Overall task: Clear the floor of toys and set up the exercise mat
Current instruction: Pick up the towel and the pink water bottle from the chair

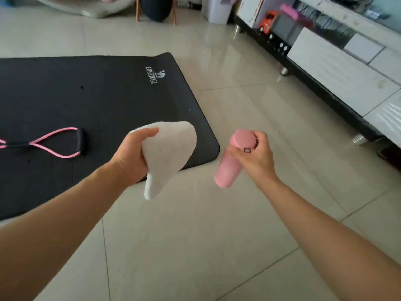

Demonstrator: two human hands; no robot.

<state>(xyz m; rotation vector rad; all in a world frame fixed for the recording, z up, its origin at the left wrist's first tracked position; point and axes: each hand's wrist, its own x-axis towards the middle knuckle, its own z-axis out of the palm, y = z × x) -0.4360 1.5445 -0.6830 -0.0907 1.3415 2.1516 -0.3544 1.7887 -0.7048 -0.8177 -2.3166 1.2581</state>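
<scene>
Two things are in hand above the tiled floor [217,224], just off the near right corner of the black exercise mat [97,101]. The left hand [132,155] grips a folded white towel [167,153], thumb over its top edge and the other fingers hidden beneath it, so the loose end hangs down. The right hand [256,157] has its fingers curled round the cap end of a pink bottle [234,159], which tilts down and to the left. The mat lies unrolled and flat, with a pink resistance band [58,142] resting near its near edge. Towel and bottle are probably being brought to lie beside the mat as workout kit. A toy truck [269,21] sits under the cabinet [336,68] at the far right.
</scene>
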